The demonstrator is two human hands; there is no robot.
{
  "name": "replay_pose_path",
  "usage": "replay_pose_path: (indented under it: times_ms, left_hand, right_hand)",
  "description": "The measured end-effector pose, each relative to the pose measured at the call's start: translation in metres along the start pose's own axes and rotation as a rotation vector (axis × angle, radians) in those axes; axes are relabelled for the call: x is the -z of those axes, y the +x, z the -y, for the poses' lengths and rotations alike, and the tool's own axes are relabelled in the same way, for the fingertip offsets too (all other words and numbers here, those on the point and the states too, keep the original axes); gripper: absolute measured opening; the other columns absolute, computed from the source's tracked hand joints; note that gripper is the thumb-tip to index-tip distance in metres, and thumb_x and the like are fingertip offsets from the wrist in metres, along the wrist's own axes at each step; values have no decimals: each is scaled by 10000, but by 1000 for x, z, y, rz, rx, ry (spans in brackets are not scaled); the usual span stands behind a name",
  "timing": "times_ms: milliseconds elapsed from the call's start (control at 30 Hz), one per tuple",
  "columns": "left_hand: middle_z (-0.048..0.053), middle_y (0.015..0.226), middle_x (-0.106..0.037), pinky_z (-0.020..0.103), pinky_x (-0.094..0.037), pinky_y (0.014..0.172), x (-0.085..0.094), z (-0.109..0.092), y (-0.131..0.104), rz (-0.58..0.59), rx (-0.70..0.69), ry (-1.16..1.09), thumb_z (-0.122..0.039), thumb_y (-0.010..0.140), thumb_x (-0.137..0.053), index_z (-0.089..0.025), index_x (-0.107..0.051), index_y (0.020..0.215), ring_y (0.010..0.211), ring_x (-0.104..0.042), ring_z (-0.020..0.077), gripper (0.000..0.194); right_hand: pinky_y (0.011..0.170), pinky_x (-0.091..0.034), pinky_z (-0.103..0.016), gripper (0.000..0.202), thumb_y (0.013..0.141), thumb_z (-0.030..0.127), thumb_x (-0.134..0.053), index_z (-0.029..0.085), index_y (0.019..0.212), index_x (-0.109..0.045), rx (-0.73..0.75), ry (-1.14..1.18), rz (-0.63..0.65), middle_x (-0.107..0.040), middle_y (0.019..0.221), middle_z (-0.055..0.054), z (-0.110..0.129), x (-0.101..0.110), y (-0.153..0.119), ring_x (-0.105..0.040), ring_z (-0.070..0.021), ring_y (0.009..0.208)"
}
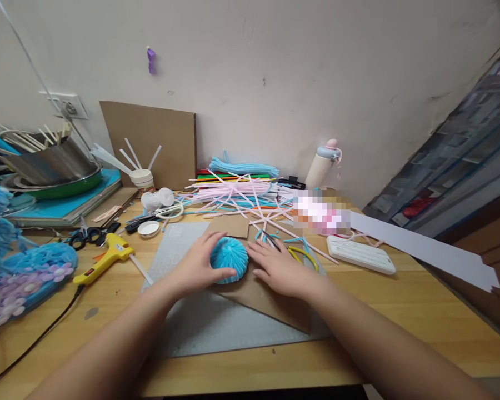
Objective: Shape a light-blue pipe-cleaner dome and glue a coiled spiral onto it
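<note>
On the bench [425, 311], your left hand [196, 262] curved in a hold around the fuzzy blue disc [234, 254] from nine o'clock; your right hand [280, 268] lay spread at three. Seemingly light, soft and crushable, it suited a rim grip.

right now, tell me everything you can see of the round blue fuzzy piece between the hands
The round blue fuzzy piece looks made of bright blue, pipe-cleaner-like strands, fanning from a gathered spot to a ridged rim. Its fanned face is turned toward the camera. The left hand curves around its left side, thumb across the near edge. The right hand is at its right edge; contact there is unclear. Brown cardboard lies beneath; its underside is hidden.
</note>
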State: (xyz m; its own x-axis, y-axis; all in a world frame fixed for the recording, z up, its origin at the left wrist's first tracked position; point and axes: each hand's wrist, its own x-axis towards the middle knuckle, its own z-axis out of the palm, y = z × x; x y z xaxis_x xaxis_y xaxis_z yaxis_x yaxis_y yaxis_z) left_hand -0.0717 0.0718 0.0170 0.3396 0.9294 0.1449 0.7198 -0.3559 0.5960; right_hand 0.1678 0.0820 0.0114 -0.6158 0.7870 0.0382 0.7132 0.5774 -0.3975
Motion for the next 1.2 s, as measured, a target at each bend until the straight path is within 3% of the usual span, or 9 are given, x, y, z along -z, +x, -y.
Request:
replay_pose_path:
  times_ms: [133, 267, 367, 500, 600, 733, 867, 1000, 1200]
  left_hand:
    - [97, 1513, -368, 504, -233, 1140, -9, -7, 2, 61, -99, 113, -520, 690, -713, -261, -421, 1408, 1396, -305, 321, 816]
    - [6, 1563, -273, 576, -55, 1158, 16, -2, -7, 213, -168, 188, -310, 741, -670, -376, -399, 1406, 1448, -174, 316, 721]
    - [5, 1607, -95, 560, -119, 1154, 35, 6, -20, 197, -147, 148, -296, 812, -591, -395, -229, 1476, 1464, -97, 305, 763]
    - [152, 1479, -377, 557, -292, 1085, 24, 14, -25, -50, 154, 211, -541, 700, -695, -239, -275, 1468, 1351, -340, 373, 926]
    - [164, 1376, -489, 585, -302, 1063, 12, 12, -24, -33, 228, 300, -498, 621, -761, -200, -312, 1445, 1273, -423, 392, 984]
    - [98, 1526, -320, 562, -179, 1142, 22, 3, -29, 78, -1, 250, -252, 780, -589, -287, -158, 1489, 1402, -285, 303, 830]
    - [44, 1593, -171, 540, -86, 1166, 26, -7, -32, -3, -104, 299, -313, 915, -456, -311, -63, 1508, 1461, -144, 258, 712]
    - [2, 1549, -307, 485, 42, 1167, 5, -11, -31, 38, -172, 445, -450, 950, -419, -332, -239, 1481, 1438, -234, 234, 573]
    - [7, 1523, -359, 414, 65, 1157, -7, -8, -32, -109, -153, 534, -453, 946, -424, -287, -448, 1384, 1420, -277, 223, 469]
  right_hand:
    - [1127, -61, -656, 534, 896, 253, -496, 243, 1425, -422, 26, -107, 49, -378, 1495, -111, -4, -12, 1, -322, -327, 1399]
    - [1105, -3, -695, 494, 928, 201, -395, 257, 1418, -424, -18, -121, -36, -393, 1492, -97, -12, -20, 0, -330, -307, 1399]
    - [1120, 18, -674, 496, 932, 198, -368, 224, 1425, -416, -14, -63, -60, -377, 1503, -101, -8, -21, -1, -293, -293, 1417]
    - [1157, -44, -623, 613, 922, 306, -441, 185, 1496, -262, -20, 159, -51, -338, 1521, -129, 10, -24, -2, -293, -293, 1418]
    - [1158, -58, -626, 705, 900, 326, -491, 177, 1514, -179, 44, 275, -29, -359, 1513, -138, 21, -27, -4, -339, -303, 1393]
    - [1108, -278, -564, 518, 897, 230, -479, 184, 1406, -393, 36, 325, -216, -695, 1115, -90, 22, -26, -10, -616, -246, 1069]
    - [852, -494, -435, 323, 908, 234, -473, 208, 1219, -556, -34, 361, -337, -699, 962, -66, 15, -24, -11, -632, -223, 896]
    - [932, -477, -407, 311, 924, 258, -478, 227, 1227, -547, -29, 404, -324, -653, 1173, -70, 13, -25, -8, -596, -215, 1068]
    - [1004, -447, -406, 326, 934, 291, -475, 223, 1244, -547, -43, 424, -289, -622, 1247, -72, 13, -27, -9, -565, -210, 1148]
